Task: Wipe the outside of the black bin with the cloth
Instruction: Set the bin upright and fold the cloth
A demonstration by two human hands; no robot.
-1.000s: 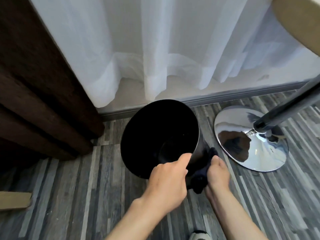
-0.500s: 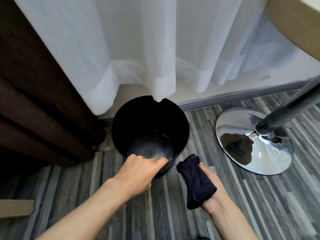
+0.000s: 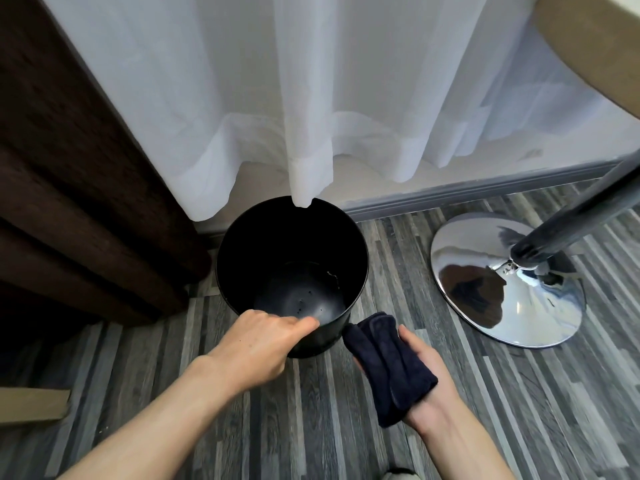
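Observation:
The black bin (image 3: pixel 263 244) stands upright on the grey plank floor below the white curtain, its open mouth facing up and its inside empty. My left hand (image 3: pixel 258 344) grips the near rim of the bin, thumb along the edge. My right hand (image 3: pixel 427 386) is just right of the bin, palm up, holding a folded dark navy cloth (image 3: pixel 388 365). The far end of the cloth lies close to the bin's lower right wall; I cannot tell whether it touches.
A chrome round stool base (image 3: pixel 485 271) with a dark pole (image 3: pixel 581 209) stands on the floor to the right. A dark brown curtain (image 3: pixel 69 202) hangs at the left, a sheer white curtain (image 3: pixel 311 98) behind. A cardboard piece (image 3: pixel 31 405) lies far left.
The bin went from tilted toward me to standing upright on the floor. My right hand came off its side and turned palm up with the cloth. My left hand shifted along the rim.

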